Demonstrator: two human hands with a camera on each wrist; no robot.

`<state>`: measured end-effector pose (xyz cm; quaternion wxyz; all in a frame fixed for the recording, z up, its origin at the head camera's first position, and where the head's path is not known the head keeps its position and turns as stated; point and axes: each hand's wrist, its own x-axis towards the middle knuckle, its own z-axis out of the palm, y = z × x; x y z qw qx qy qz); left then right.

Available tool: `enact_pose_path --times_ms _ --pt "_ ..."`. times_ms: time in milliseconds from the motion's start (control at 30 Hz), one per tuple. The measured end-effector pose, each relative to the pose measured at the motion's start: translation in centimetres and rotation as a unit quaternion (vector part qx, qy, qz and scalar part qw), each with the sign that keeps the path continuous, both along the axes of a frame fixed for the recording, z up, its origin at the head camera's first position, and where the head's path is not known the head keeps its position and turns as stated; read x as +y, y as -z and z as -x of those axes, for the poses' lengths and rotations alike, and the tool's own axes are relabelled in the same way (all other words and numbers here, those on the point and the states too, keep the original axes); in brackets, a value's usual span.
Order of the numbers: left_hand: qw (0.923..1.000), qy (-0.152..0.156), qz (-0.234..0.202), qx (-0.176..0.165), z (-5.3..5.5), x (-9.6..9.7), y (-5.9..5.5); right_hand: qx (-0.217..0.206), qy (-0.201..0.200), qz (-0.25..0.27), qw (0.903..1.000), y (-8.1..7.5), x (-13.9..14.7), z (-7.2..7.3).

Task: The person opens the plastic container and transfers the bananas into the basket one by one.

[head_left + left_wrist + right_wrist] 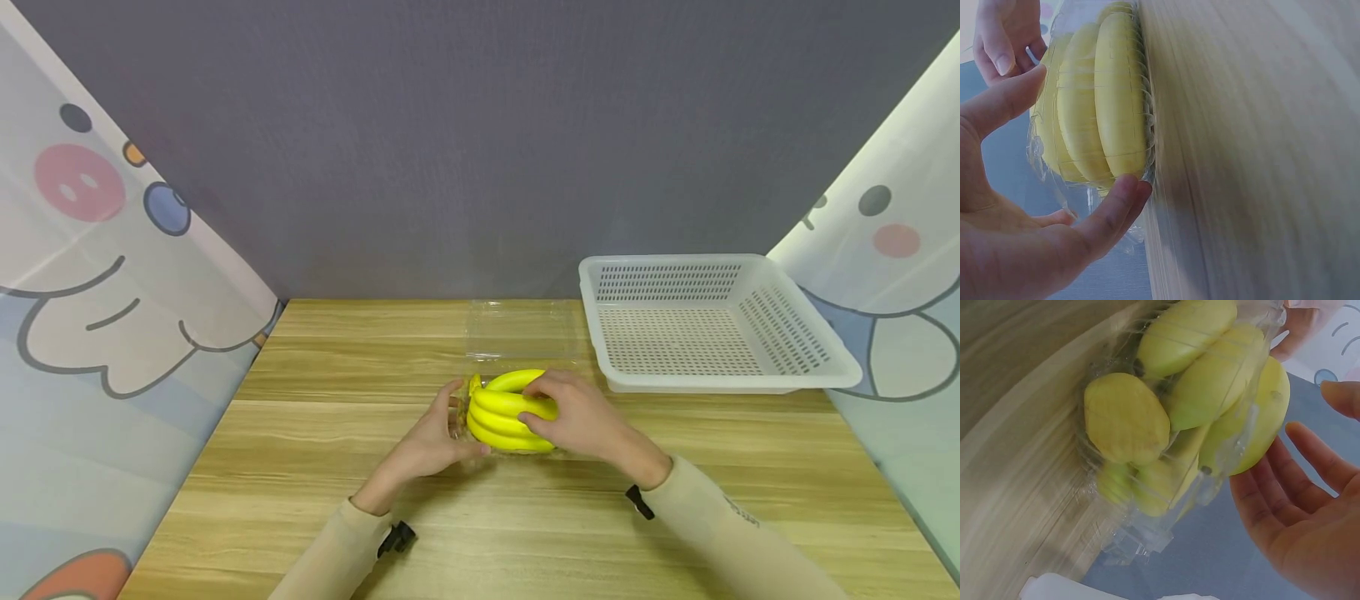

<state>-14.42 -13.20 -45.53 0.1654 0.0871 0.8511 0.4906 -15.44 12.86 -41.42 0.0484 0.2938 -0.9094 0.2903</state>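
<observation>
A bunch of yellow bananas (504, 421) sits in a clear plastic container (474, 457) on the wooden table, its stem end toward the left. My left hand (431, 442) holds the container's left end, thumb at the near side and fingers round the end. In the left wrist view, the fingertips (1125, 182) lie against the container's lower corner. My right hand (573, 412) is over the bunch's right end. Its loosely bent fingers (1272, 487) touch the outermost banana (1260, 419), while the thumb stands apart in the right wrist view.
The container's clear lid (521, 329) lies folded back behind it. A white perforated basket (615, 379) stands at the back right. A grey panel (465, 150) closes off the back, and cartoon-printed curtains (150, 275) hang at both sides of the table (300, 467).
</observation>
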Motion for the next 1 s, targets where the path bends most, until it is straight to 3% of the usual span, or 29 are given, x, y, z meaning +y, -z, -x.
enact_pose_path --times_ms 567,1000 --pt "1.0 0.001 0.001 -0.001 0.0 0.0 0.0 0.002 0.02 -0.098 0.995 0.5 -1.2 0.0" --pt "0.9999 0.006 0.009 0.002 0.0 0.0 -0.1 0.059 0.019 -0.134 0.9891 1.4 -1.9 0.1"
